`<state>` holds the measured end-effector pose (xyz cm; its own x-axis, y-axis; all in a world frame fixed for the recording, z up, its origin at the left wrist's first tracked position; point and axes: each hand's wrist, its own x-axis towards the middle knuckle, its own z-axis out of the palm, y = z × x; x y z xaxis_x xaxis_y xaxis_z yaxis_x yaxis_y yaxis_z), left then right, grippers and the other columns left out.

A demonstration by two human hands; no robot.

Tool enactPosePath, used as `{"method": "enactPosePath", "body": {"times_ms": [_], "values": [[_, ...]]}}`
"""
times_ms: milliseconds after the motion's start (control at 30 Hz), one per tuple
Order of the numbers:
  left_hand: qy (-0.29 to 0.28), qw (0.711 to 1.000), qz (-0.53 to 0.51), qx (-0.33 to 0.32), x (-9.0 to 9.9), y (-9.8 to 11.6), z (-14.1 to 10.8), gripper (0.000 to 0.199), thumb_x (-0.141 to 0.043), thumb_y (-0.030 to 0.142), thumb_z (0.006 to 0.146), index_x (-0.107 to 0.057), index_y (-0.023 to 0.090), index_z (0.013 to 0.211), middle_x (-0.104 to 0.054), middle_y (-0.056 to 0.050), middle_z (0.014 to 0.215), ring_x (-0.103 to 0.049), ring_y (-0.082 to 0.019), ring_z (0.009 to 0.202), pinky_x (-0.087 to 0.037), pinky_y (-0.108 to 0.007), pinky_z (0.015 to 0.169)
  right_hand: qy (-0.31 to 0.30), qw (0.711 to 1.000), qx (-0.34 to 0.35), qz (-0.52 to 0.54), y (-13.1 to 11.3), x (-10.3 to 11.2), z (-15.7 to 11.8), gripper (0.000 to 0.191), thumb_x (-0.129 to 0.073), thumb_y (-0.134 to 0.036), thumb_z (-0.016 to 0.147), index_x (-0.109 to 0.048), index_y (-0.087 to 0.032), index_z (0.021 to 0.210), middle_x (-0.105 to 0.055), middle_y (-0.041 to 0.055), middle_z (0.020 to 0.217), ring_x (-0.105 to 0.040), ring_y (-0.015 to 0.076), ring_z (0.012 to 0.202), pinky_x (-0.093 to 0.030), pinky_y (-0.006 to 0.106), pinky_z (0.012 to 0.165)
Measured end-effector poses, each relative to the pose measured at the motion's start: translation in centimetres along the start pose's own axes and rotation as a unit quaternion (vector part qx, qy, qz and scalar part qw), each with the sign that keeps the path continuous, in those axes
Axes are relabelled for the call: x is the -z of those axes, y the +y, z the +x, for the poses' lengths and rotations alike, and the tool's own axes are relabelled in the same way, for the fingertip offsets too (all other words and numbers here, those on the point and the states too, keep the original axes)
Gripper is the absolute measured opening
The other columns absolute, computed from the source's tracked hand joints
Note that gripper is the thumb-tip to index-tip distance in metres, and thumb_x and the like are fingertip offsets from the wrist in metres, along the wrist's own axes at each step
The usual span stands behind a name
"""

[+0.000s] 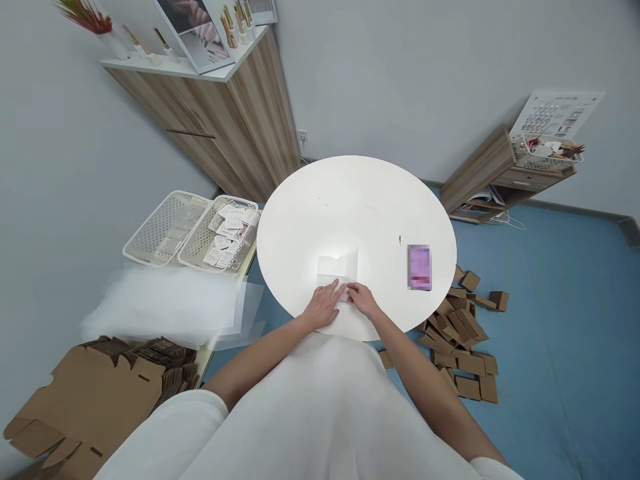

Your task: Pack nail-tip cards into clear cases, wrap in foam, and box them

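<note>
A thin white sheet (pixel 327 267), partly folded, lies near the front edge of the round white table (pixel 350 193). Whether it is paper or foam I cannot tell. My left hand (pixel 324 305) rests on the lower part of the sheet with its fingers stretched out and apart. Close beside it, my right hand (pixel 361 297) has its fingers curled together at the sheet's right edge, seemingly pinching it. Under the hands, part of the sheet is hidden. A pixelated purple item (pixel 420 267) lies on the table to the right.
At left stand two white plastic baskets (pixel 220 253), one holding printed cards. A stack of translucent white sheets (pixel 165 303) and flattened cardboard boxes (pixel 105 387) lie nearer. Small folded brown boxes (pixel 465 340) are piled on the blue floor at right. A wooden cabinet (pixel 240 120) stands behind.
</note>
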<state>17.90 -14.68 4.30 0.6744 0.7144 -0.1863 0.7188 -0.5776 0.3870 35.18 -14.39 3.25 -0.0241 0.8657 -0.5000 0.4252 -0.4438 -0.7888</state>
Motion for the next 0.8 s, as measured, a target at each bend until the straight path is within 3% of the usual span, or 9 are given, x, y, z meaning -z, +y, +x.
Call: {"method": "enactPosePath", "body": {"times_ms": [133, 267, 367, 467, 533, 633, 733, 800], "values": [[-0.027, 0.999, 0.028, -0.001, 0.1, 0.1, -0.3, 0.063, -0.052, 0.024, 0.073, -0.03, 0.026, 0.132, -0.025, -0.009, 0.142, -0.021, -0.029, 0.129, -0.013, -0.048, 0.102, 0.024, 0.997, 0.025, -0.064, 0.5, 0.4, 0.0, 0.034, -0.043, -0.021, 0.077, -0.055, -0.02, 0.109, -0.056, 0.0067, 0.101, -0.056, 0.0174, 0.09, -0.044, 0.033, 0.081], [-0.033, 0.999, 0.019, 0.027, -0.5, 0.1, -0.7, 0.063, -0.055, 0.025, 0.072, -0.031, 0.028, 0.13, -0.023, -0.009, 0.143, -0.019, -0.029, 0.13, -0.015, -0.048, 0.102, 0.082, 0.973, 0.092, -0.198, 1.1, -0.1, -0.6, 0.05, -0.056, -0.026, 0.072, -0.046, -0.023, 0.121, -0.039, 0.0109, 0.122, -0.043, 0.0257, 0.11, -0.042, 0.039, 0.085], [0.012, 0.99, -0.037, 0.136, -1.6, 0.0, -1.2, 0.069, -0.056, 0.033, 0.071, -0.024, 0.027, 0.133, -0.014, -0.011, 0.145, -0.015, -0.033, 0.13, -0.019, -0.05, 0.099, 0.087, 0.963, 0.112, -0.23, 1.5, -1.0, -0.9, 0.053, -0.054, -0.023, 0.073, -0.04, -0.025, 0.124, -0.031, 0.0099, 0.129, -0.039, 0.0264, 0.115, -0.041, 0.039, 0.088], [0.065, 0.926, -0.15, 0.34, -3.0, -0.2, -1.6, 0.081, -0.053, 0.046, 0.071, -0.011, 0.021, 0.135, -0.015, -0.018, 0.142, -0.018, -0.036, 0.129, -0.029, -0.051, 0.094, 0.089, 0.965, 0.103, -0.225, 1.7, -1.8, -1.0, 0.054, -0.052, -0.022, 0.074, -0.036, -0.023, 0.125, -0.029, 0.0102, 0.129, -0.041, 0.0249, 0.113, -0.04, 0.037, 0.089], [0.079, 0.876, -0.239, 0.412, -3.7, -0.4, -1.7, 0.083, -0.051, 0.051, 0.072, -0.006, 0.018, 0.134, -0.02, -0.02, 0.139, -0.026, -0.033, 0.127, -0.035, -0.047, 0.091, 0.081, 0.967, 0.095, -0.222, 1.6, -2.3, -1.0, 0.054, -0.053, -0.024, 0.073, -0.037, -0.022, 0.124, -0.029, 0.0107, 0.127, -0.045, 0.0242, 0.11, -0.042, 0.036, 0.087], [0.083, 0.825, -0.339, 0.444, -4.1, -0.7, -1.3, 0.083, -0.05, 0.054, 0.073, -0.004, 0.018, 0.133, -0.023, -0.02, 0.136, -0.039, -0.026, 0.12, -0.042, -0.036, 0.087, 0.067, 0.971, 0.083, -0.216, 1.5, -2.8, -1.2, 0.054, -0.056, -0.026, 0.072, -0.038, -0.022, 0.122, -0.031, 0.0108, 0.125, -0.051, 0.0224, 0.101, -0.045, 0.034, 0.081], [0.124, 0.773, -0.394, 0.481, -4.0, -1.1, -0.8, 0.085, -0.055, 0.05, 0.073, -0.003, 0.017, 0.132, -0.027, -0.02, 0.134, -0.049, -0.022, 0.109, -0.047, -0.032, 0.08, 0.051, 0.973, 0.082, -0.21, 1.3, -3.1, -1.5, 0.053, -0.057, -0.027, 0.071, -0.039, -0.023, 0.12, -0.032, 0.01, 0.124, -0.054, 0.021, 0.095, -0.046, 0.033, 0.077], [0.151, 0.757, -0.42, 0.477, -3.8, -1.4, -0.6, 0.077, -0.054, 0.044, 0.076, -0.008, 0.019, 0.132, -0.036, -0.018, 0.129, -0.056, -0.019, 0.099, -0.049, -0.031, 0.074, 0.044, 0.973, 0.084, -0.208, 1.2, -3.2, -1.7, 0.052, -0.058, -0.027, 0.07, -0.039, -0.023, 0.119, -0.032, 0.0099, 0.123, -0.054, 0.0206, 0.094, -0.047, 0.033, 0.076]]}}
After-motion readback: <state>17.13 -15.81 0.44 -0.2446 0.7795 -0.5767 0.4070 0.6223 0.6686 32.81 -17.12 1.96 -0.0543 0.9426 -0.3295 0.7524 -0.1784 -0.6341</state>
